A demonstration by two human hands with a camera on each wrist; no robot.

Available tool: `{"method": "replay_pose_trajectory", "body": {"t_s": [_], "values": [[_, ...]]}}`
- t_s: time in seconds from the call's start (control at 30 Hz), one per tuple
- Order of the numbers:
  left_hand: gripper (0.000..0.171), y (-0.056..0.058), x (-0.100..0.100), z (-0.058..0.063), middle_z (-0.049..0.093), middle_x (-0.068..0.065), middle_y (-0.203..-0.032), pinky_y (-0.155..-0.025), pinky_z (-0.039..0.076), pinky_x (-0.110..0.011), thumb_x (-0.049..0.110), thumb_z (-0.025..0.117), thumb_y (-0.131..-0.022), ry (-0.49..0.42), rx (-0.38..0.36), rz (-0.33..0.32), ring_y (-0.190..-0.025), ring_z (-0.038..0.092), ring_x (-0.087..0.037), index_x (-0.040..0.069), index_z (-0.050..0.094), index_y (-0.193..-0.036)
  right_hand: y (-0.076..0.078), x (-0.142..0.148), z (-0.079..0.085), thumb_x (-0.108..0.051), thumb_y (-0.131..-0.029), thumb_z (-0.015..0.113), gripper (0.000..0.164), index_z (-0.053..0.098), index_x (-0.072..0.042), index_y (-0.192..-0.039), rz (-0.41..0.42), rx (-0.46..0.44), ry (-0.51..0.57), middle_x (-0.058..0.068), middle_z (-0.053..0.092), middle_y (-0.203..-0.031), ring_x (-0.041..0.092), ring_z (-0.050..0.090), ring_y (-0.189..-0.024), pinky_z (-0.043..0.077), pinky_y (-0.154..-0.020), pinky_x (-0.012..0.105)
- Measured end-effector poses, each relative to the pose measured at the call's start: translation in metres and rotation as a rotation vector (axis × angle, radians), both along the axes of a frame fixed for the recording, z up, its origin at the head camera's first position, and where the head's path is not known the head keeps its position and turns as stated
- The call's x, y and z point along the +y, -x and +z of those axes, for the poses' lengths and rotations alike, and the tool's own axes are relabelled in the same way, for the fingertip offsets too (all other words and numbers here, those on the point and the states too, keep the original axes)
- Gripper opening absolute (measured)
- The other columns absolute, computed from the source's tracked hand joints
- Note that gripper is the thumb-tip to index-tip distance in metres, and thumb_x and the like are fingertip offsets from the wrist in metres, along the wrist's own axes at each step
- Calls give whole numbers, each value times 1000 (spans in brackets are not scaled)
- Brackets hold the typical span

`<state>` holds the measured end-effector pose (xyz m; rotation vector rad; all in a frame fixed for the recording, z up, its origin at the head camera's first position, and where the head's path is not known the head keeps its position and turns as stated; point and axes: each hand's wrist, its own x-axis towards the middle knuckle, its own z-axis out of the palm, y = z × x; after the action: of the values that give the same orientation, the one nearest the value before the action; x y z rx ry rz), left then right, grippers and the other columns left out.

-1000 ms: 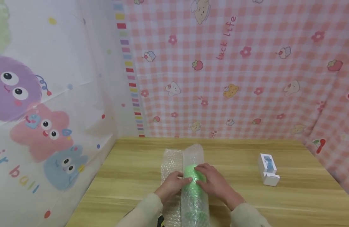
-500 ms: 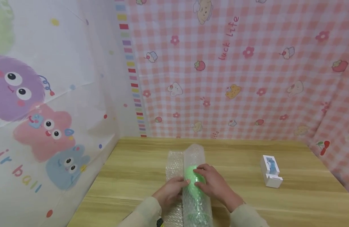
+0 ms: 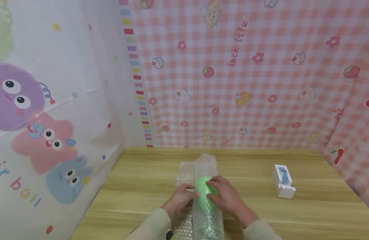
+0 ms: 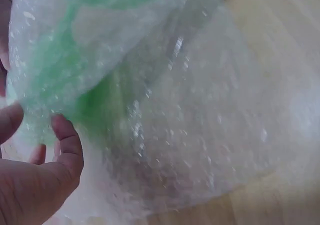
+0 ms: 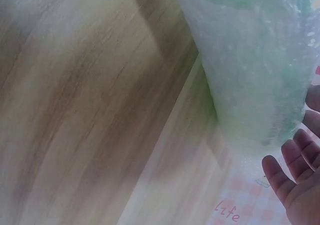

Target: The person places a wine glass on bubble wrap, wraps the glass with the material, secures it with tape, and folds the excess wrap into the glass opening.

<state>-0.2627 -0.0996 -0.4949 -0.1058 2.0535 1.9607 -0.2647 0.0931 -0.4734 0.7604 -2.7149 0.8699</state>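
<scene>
Head: clear bubble-wrap roll [image 3: 208, 220] around rounded green object [image 3: 203, 190] on yellow-brown wood-grain bench [image 3: 136, 183]; left hand [image 3: 179, 200] half-curled, thumb on roll, grip unclear; right hand [image 3: 228, 196] loosely spread, touching roll

Left wrist: curved fingers [image 4: 70, 147] at wrap

Right wrist: relaxed fingers along roll, holding nothing else

Left hand [image 3: 179, 200], right hand [image 3: 229, 197]: hands near each other, fingers [image 5: 278, 178] bent, sleeved forearms [image 3: 152, 224] angled inward

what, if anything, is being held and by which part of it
A bubble-wrapped green bundle: the right-hand grip curves over its right side, midway along its visible length; the left-hand grip touches its left side, hold unclear.
</scene>
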Motion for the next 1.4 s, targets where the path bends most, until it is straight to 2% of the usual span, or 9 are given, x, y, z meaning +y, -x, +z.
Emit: {"method": "replay_pose_trajectory", "body": {"t_s": [0.1, 0.23, 0.33, 0.63, 0.83, 0.97, 1.1, 1.27, 1.4], "values": [[41, -1, 2, 5, 62, -13, -98, -71, 53, -33, 13, 63, -94, 53, 23, 1, -81, 62, -19, -7, 48, -127, 0, -1, 0, -13, -83, 79, 39, 68, -1, -119, -4, -1, 4, 13, 60, -119, 33, 58, -110, 50, -93, 51], [52, -1, 4, 10, 63, -12, -101, -75, 56, -38, 29, 65, -95, 129, 31, -17, -84, 66, -22, -7, 45, -127, 1, -2, 1, -13, -82, 80, 40, 68, -1, -119, 2, 12, 6, 12, 60, -118, 32, 58, -110, 50, -92, 51], [61, 0, 5, 9, 62, -14, -104, -78, 57, -40, 32, 69, -93, 148, 42, -15, -85, 68, -24, -9, 42, -129, 1, -1, 1, -13, -83, 79, 38, 68, -2, -118, 18, 17, 16, 12, 60, -118, 32, 58, -110, 50, -92, 51], [44, -5, 4, -4, 66, -13, -103, -76, 58, -37, 22, 62, -99, -21, -27, -70, -87, 69, -22, -9, 47, -128, -2, 2, -5, -14, -85, 78, 34, 70, -3, -117, -23, 7, 58, 10, 60, -119, 31, 58, -111, 50, -92, 49], [41, -3, 2, -8, 69, -11, -105, -78, 58, -37, 17, 53, -103, -102, -17, -124, -92, 68, -21, -10, 50, -134, -1, -2, -1, -14, -84, 79, 36, 70, -3, -117, -17, 21, 25, 9, 60, -118, 29, 57, -109, 51, -90, 47], [45, -1, 1, -6, 67, -12, -106, -77, 58, -38, 15, 58, -100, -41, -13, -69, -91, 67, -22, -10, 47, -136, -2, -6, 3, -12, -84, 79, 36, 70, -1, -117, -15, 13, -2, 10, 60, -116, 29, 57, -108, 51, -89, 47], [51, 1, 2, 3, 63, -16, -107, -75, 58, -40, 14, 63, -96, 79, 33, -12, -88, 67, -25, -11, 44, -136, -2, -9, 5, -12, -83, 80, 36, 70, 1, -115, -15, 27, -18, 11, 60, -114, 30, 57, -106, 51, -88, 47], [56, -1, 7, 13, 62, -16, -105, -73, 59, -42, 23, 66, -96, 154, 49, -19, -86, 68, -26, -12, 44, -134, -2, -12, 5, -13, -83, 80, 35, 70, 1, -114, -28, 41, -25, 12, 60, -114, 30, 57, -104, 51, -86, 47], [58, -1, 9, 13, 62, -15, -100, -71, 59, -40, 23, 68, -95, 179, 49, -9, -82, 68, -25, -11, 43, -134, -2, -12, 4, -12, -84, 79, 35, 70, 1, -116, -30, 26, -10, 12, 60, -116, 31, 56, -107, 51, -88, 48]]}}
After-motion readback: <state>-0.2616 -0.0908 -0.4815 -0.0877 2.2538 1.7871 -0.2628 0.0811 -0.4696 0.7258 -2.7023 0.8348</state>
